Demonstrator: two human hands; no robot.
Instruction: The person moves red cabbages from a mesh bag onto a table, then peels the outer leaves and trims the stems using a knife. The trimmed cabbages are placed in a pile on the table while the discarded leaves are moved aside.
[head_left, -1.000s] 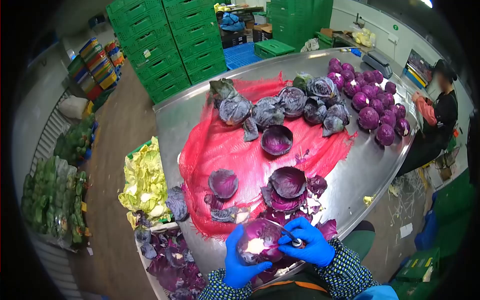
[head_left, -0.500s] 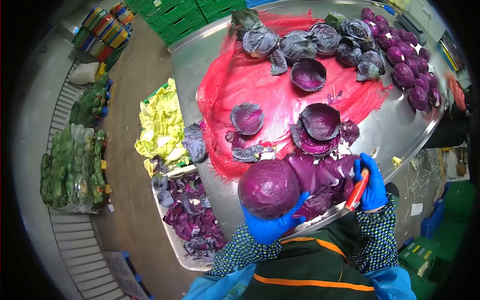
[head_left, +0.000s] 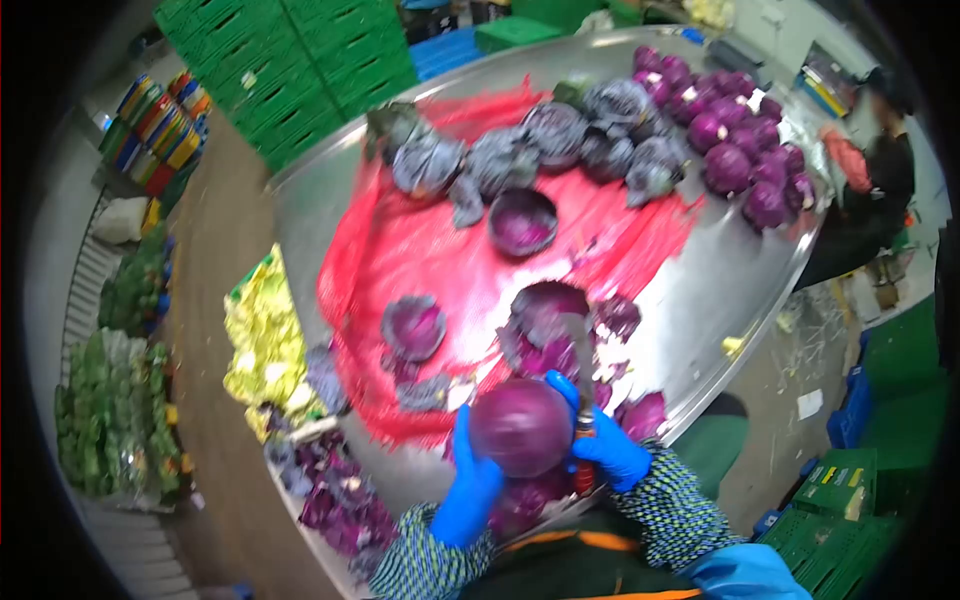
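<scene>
Both my hands wear blue gloves. A smooth, round red cabbage (head_left: 521, 428) rests between them near the table's front edge. My left hand (head_left: 474, 482) is wrapped round its left side. My right hand (head_left: 606, 446) touches its right side and grips a knife (head_left: 584, 430) with a red handle, its blade pointing up and away from me. Loose purple leaves (head_left: 545, 325) lie just beyond the cabbage, and more lie beneath it. A cupped leaf (head_left: 522, 221) and another leaf (head_left: 413, 328) sit on the red net (head_left: 440, 270).
The metal table (head_left: 740, 270) carries untrimmed cabbages (head_left: 500, 160) at the back and trimmed ones (head_left: 745, 140) at back right. Crates of yellow leaves (head_left: 268, 345) and purple leaves (head_left: 345, 500) stand left. Green crates (head_left: 250, 80) are stacked behind. A person (head_left: 880, 170) is at the right.
The view has shifted, with the table lower in it. My right hand has moved in against the cabbage, and the knife blade now shows, pointing away. My left hand still holds the cabbage.
</scene>
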